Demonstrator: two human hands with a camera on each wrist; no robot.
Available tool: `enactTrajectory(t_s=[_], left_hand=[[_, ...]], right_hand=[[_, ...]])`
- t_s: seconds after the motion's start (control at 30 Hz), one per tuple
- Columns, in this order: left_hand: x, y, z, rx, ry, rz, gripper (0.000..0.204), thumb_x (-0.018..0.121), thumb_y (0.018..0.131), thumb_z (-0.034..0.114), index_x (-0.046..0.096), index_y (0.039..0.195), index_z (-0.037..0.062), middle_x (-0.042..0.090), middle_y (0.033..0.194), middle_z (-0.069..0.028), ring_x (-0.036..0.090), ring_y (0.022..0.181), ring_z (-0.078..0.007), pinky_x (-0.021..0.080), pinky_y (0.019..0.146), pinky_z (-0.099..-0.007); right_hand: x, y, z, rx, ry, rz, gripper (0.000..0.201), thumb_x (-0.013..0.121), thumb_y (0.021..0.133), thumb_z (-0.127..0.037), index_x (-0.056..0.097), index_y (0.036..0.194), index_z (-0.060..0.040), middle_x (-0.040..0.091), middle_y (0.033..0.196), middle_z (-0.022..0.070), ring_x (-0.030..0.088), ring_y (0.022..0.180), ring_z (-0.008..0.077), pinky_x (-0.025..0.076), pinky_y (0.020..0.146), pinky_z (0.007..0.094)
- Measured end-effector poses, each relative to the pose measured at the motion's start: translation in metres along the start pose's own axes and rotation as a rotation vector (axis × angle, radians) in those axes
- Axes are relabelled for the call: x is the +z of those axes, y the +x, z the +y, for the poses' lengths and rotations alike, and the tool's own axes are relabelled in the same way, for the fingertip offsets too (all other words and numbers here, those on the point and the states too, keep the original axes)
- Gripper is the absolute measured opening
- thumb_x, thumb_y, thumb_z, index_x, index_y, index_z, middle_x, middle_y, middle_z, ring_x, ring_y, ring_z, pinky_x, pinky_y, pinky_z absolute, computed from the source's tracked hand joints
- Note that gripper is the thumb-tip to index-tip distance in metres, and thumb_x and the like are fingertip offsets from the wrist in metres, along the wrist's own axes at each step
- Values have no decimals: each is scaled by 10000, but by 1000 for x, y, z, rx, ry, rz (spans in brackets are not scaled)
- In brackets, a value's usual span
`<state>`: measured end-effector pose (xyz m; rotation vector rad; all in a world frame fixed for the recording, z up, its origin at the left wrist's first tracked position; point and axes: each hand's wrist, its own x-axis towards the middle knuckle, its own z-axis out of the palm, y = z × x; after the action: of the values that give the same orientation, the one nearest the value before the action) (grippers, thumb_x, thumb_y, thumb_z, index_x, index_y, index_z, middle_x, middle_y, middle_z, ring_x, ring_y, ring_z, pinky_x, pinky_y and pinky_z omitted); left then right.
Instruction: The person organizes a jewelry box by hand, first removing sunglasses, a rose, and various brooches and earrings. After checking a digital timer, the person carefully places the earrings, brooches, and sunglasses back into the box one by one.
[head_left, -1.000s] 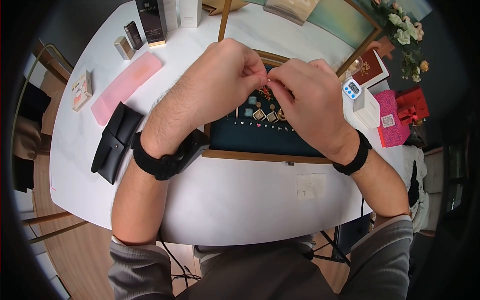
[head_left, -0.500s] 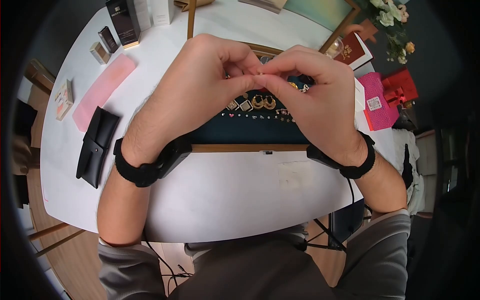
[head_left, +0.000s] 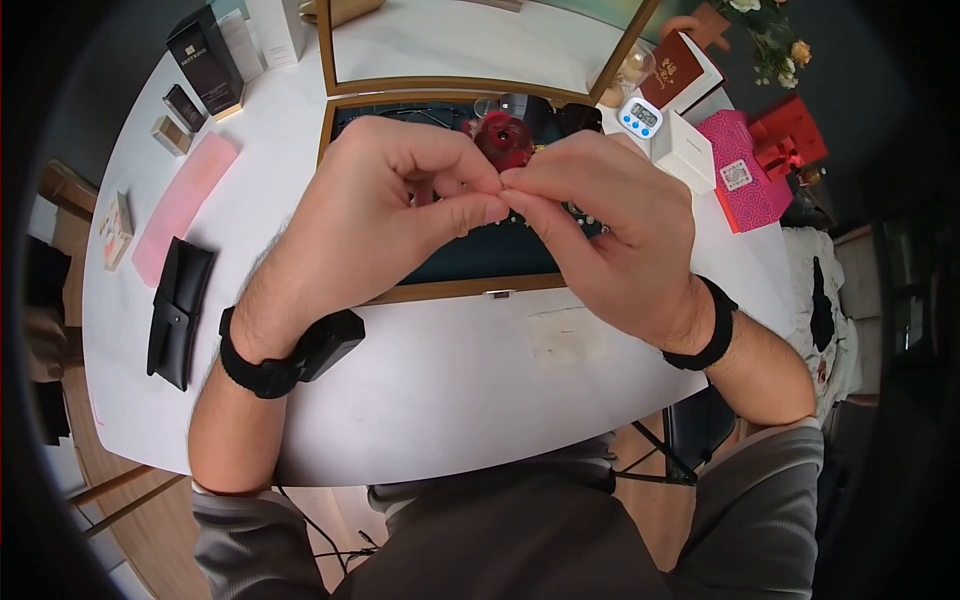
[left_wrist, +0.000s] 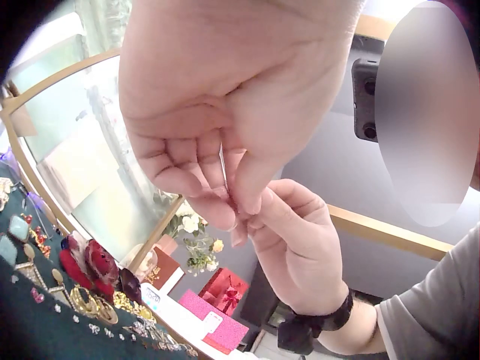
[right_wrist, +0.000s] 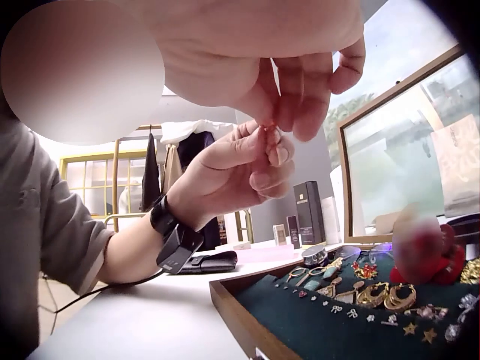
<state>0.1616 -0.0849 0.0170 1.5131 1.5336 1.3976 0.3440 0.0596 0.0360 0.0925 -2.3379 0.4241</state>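
Note:
In front of me both hands meet fingertip to fingertip over the front part of an open jewelry box [head_left: 440,291]. My left hand [head_left: 395,200] pinches with thumb and forefinger, and my right hand [head_left: 615,205] pinches from the other side at the same spot. A tiny piece between the fingertips is almost wholly hidden; I cannot tell its kind. Below the hands, the dark green lining carries gold hoop earrings [right_wrist: 400,297], a row of small stud earrings [right_wrist: 352,313], square drop earrings [left_wrist: 30,274] and a dark red flower ornament [head_left: 503,138].
The box's glazed lid [head_left: 480,50] stands raised at the back. On the left lie a black glasses case [head_left: 180,313], a pink strip [head_left: 186,207] and cosmetics boxes [head_left: 207,62]. To the right are a timer [head_left: 640,117], a white box [head_left: 683,152] and a pink patterned box [head_left: 745,170].
My view has shifted, so the red flower ornament and the timer show again. Both hands stay pinched together, now closer to the box's front edge, with the fingertips slightly rearranged.

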Motion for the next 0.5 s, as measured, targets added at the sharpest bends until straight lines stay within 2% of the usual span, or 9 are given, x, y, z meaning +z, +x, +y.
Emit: enactTrajectory(t_s=[0.17,0.23,0.3,0.5], left_hand=[[7,-3,3,55,142,4,67,832,909,-22,769,929,-11,738,848,-28,630,755,-91,490,658,-259],[10,-4,4,88,156,15,76,828,891,-40,765,923,-12,738,848,-34,631,755,-104,488,657,-266],[12,-5,4,142,216,-12,98,811,862,-72,759,922,-15,735,847,-47,644,749,-140,500,665,-277],[17,-4,1,164,222,-23,108,815,856,-68,760,925,-7,732,838,-51,659,754,-163,517,675,-291]], right_hand=[[-6,-10,-5,8,8,-19,140,814,851,-3,782,963,-80,710,873,26,658,757,235,435,714,363],[-15,-12,-9,47,-36,-163,177,843,827,31,797,980,-45,767,915,83,714,831,256,537,767,340],[-16,-15,-10,59,-45,-181,183,848,817,33,796,974,-46,764,912,80,715,834,256,535,773,344],[-16,-19,-8,32,-71,-199,218,865,780,32,796,971,-47,756,903,71,717,838,251,534,774,352]])
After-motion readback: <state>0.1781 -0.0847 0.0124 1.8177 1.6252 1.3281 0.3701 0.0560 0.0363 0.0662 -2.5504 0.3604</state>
